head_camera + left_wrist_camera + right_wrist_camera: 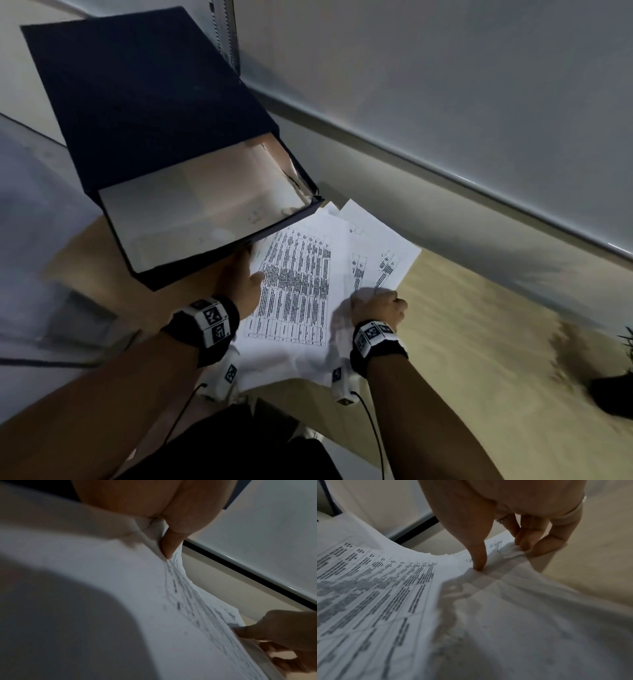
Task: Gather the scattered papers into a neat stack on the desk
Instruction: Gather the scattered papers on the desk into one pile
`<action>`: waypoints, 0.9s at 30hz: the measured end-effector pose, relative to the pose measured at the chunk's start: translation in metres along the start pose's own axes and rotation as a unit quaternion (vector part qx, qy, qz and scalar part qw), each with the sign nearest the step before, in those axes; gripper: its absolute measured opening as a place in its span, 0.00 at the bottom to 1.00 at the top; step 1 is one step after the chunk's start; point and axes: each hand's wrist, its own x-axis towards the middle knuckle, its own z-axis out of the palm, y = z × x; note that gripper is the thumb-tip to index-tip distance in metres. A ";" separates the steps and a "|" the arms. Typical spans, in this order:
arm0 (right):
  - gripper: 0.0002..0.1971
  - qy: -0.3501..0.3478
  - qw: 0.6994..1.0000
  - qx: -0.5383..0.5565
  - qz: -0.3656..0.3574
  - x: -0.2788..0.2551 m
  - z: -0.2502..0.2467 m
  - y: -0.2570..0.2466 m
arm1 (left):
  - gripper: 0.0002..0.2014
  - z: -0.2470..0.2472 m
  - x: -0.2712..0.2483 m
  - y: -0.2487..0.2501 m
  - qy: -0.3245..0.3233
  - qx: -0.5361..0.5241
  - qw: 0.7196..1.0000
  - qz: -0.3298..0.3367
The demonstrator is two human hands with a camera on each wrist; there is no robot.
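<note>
A loose bundle of white printed papers (301, 294) hangs between my two hands above the light wooden desk (479, 342). The sheets are fanned out, their far corners uneven. My left hand (245, 281) holds the bundle's left edge, thumb (169, 545) pressed on the top sheet (120, 588). On the right edge my right hand (376, 306) pinches the papers (402, 588), thumb (478, 555) on top and curled fingers (537, 539) underneath. The top page carries dense tables of text.
A dark blue box file (154, 120) with a pale open end lies tilted at the left, its near corner over the papers' far left edge. A pale wall panel with a rail (445, 171) runs behind the desk. A dark object (613, 394) sits at the right edge.
</note>
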 end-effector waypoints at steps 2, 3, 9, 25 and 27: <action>0.38 -0.009 0.999 0.030 0.020 0.004 0.000 -0.006 | 0.31 -0.001 0.002 -0.002 -0.006 0.000 1.000 0.014; 0.36 -0.015 0.999 0.044 0.022 0.006 0.000 -0.009 | 0.31 -0.002 0.002 0.000 -0.003 0.000 1.000 0.024; 0.32 -0.014 0.999 0.023 0.039 0.007 0.007 -0.016 | 0.31 -0.001 0.011 -0.006 0.001 0.007 0.999 0.044; 0.22 -0.037 0.987 0.154 0.023 0.013 -0.032 0.009 | 0.34 -0.009 0.016 -0.028 -0.037 -0.004 0.999 0.021; 0.18 0.038 0.988 0.145 -0.040 0.016 -0.059 0.021 | 0.34 -0.005 0.016 -0.026 -0.047 -0.007 0.999 0.017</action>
